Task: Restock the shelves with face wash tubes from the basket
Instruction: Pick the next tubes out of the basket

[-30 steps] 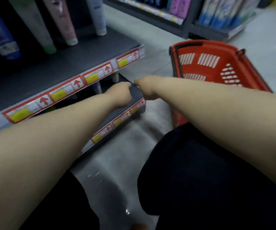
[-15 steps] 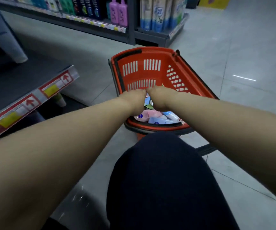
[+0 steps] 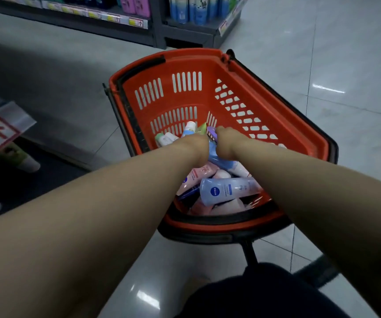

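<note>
- Plenty left to do, I judge: the red basket (image 3: pixel 276 125) on the floor holds a heap of tubes (image 3: pixel 228 190) against its near wall.
- Left hand (image 3: pixel 196 145) and right hand (image 3: pixel 227 140) reach in together mid-basket, curled around a blue tube (image 3: pixel 219 157); how firmly, I cannot tell.
- Tubes look soft plastic: pink, white, blue, green-capped.

Fingers (image 3: pixel 204 143) hidden among basket (image 3: pixel 276 106) tubes (image 3: pixel 226 190).

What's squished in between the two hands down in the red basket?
Between the left hand and the right hand, the head view shows a blue tube with a purple end, lying on the other tubes in the basket.
</note>
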`<state>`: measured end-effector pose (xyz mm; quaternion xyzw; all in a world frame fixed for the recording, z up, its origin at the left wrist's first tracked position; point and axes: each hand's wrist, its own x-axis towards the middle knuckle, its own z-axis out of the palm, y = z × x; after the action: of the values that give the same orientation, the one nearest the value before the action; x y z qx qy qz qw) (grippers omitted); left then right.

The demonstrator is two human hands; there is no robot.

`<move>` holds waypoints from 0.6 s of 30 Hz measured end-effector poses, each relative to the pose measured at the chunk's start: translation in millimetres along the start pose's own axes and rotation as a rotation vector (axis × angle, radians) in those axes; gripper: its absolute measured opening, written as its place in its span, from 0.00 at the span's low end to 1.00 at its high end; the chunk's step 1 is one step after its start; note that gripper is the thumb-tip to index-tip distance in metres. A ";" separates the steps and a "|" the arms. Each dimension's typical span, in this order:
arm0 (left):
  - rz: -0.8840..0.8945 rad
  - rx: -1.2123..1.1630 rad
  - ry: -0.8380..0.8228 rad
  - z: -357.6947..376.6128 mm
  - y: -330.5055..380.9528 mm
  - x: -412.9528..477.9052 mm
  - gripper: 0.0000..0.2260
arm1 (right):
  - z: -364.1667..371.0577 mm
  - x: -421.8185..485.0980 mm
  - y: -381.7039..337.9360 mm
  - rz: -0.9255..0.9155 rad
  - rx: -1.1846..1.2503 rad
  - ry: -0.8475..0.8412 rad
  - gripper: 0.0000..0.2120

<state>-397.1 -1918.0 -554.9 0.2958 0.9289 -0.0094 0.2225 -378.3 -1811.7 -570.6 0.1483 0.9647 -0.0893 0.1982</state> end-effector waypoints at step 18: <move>-0.044 -0.322 -0.118 52.3 73.0 -34.9 0.17 | 37.2 -27.5 58.5 -0.126 -0.097 -0.030 0.19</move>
<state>-310.0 -1884.5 -579.1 0.2349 0.9100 0.1173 0.3208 -322.2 -1772.2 -599.7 0.0759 0.9723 -0.0570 0.2136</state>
